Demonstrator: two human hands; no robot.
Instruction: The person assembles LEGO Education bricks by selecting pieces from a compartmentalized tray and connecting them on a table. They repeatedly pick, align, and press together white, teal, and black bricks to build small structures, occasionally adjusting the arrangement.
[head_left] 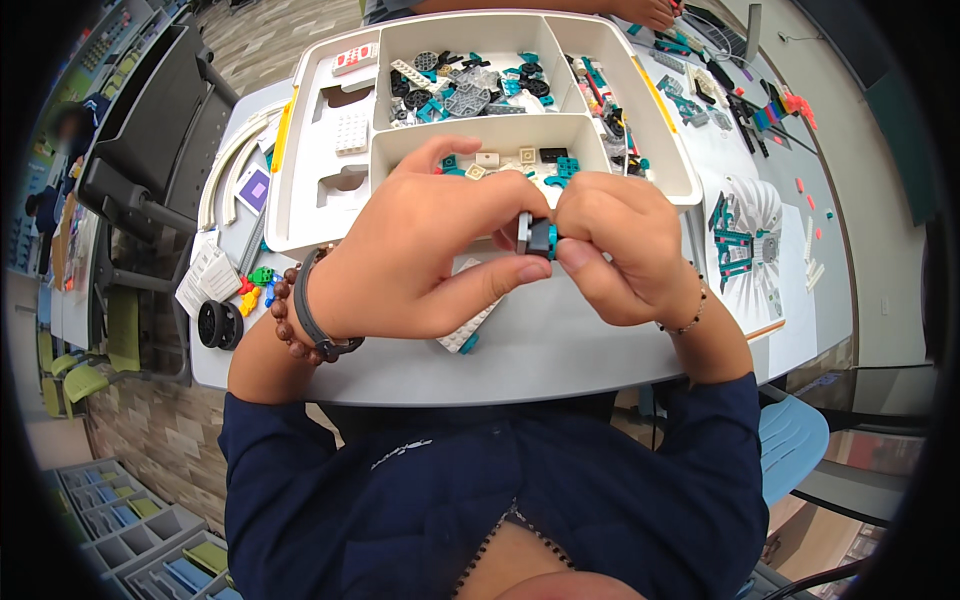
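Between my two hands is a small building-brick assembly (541, 238), dark grey and black with a teal part at its right end. My left hand (425, 240) pinches its left side between thumb and forefinger. Closed on the teal end, my right hand (622, 245) has its thumb and curled fingers pressed together, hiding part of it. Under my left hand, a white studded plate (478, 322) with a teal piece at its end lies on the grey table (580, 365), partly covered.
Just beyond my hands stands a white sorting tray (330, 200) with compartments of loose bricks (468, 98). An open instruction booklet (742, 225) lies right; black wheels (220, 324) and small coloured pieces (258, 285) lie left. Another person's hand (650, 12) shows at the far edge.
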